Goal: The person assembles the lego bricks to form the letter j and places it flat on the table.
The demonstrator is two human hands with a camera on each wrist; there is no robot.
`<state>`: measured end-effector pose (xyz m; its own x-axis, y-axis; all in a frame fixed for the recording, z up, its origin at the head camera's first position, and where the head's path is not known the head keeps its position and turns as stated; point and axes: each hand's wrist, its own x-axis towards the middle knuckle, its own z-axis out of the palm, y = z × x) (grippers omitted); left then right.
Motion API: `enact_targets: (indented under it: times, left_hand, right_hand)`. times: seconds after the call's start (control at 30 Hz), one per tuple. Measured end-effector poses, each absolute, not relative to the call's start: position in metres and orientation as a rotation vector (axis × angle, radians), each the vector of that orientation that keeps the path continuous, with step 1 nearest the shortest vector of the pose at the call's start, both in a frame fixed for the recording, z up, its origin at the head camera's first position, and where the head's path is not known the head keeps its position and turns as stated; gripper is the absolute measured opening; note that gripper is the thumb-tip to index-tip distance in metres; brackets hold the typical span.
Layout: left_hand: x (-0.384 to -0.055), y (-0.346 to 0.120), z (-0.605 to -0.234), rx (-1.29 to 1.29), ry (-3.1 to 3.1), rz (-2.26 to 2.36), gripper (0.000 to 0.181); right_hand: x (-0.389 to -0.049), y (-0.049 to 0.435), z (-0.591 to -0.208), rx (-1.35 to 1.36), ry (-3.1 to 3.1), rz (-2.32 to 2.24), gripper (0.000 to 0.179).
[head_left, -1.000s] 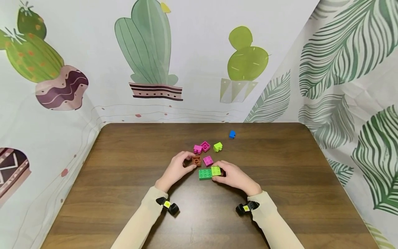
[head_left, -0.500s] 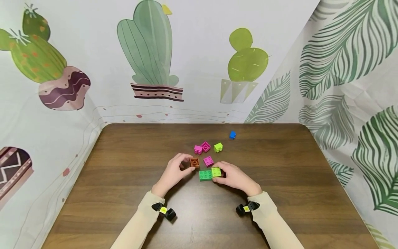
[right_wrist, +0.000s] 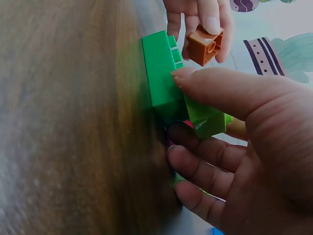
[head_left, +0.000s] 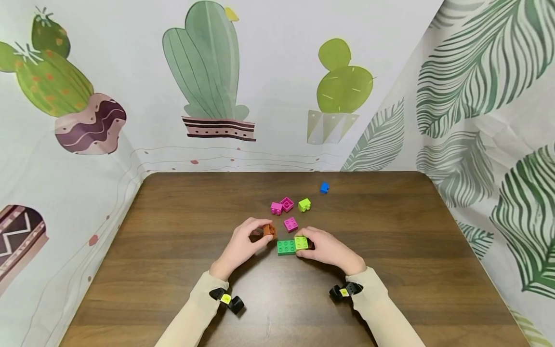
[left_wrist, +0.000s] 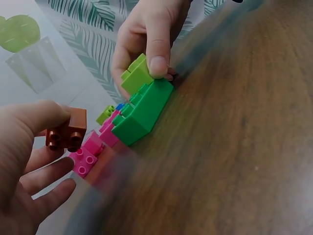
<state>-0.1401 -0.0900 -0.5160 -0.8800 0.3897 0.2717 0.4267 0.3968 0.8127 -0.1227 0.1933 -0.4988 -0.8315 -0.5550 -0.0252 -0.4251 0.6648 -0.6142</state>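
Observation:
My left hand pinches a brown toy building brick between thumb and fingers, beside the green brick's left end. In the left wrist view, the studs of this brown brick point down toward the table. Thumb and fingers of my right hand grip a lime brick. That lime brick sits on the right end of a longer green brick, which lies studs up. On the green brick, bare studs show in the right wrist view.
Behind the green brick lies a pink brick, studs up. Farther back are another pink brick, an upturned pink brick and a second lime brick. A blue brick lies near the far edge of the wooden table.
The brown brick has moved slightly left and nearer in my left hand, and has turned from hollow side up to studs down. My right hand keeps its grip on the lime brick.

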Motion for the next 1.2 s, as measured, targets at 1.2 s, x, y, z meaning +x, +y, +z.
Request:
enact_targets:
  times: [1.2]
  left_hand:
    - [-0.128,-0.081,-0.521,-0.781,-2.529,-1.677,0.033]
  right_hand:
    - [-0.121,0.194,-0.498,-0.783,2.654,-0.928,0.033]
